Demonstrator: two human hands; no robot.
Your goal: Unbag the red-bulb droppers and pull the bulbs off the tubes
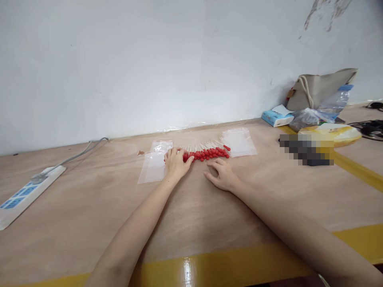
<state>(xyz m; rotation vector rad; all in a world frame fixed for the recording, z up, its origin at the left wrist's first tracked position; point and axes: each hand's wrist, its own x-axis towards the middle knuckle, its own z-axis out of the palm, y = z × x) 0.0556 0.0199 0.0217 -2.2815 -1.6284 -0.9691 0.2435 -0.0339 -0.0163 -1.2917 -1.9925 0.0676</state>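
Note:
A row of thin pale sticks with red tips (206, 154) lies across the table, red ends toward me and pale stems pointing to the wall. My left hand (177, 162) rests over the left end of this row, its thumb spread out beside the red tips; it covers part of them. Just in front of the row, my right hand (223, 175) has thumb and fingers apart, with nothing visible between them. Clear plastic bags (149, 169) lie flat left of the row, partly beneath my left hand. More clear bags (241, 142) are stacked to its right.
A white power strip (36, 191) with a grey cable sits at the left. On the right are a blue tissue pack (277, 117), a grey bag (323, 89), a plastic bottle (336, 103) and a yellow package (344, 134). Yellow tape (221, 265) runs along the front edge.

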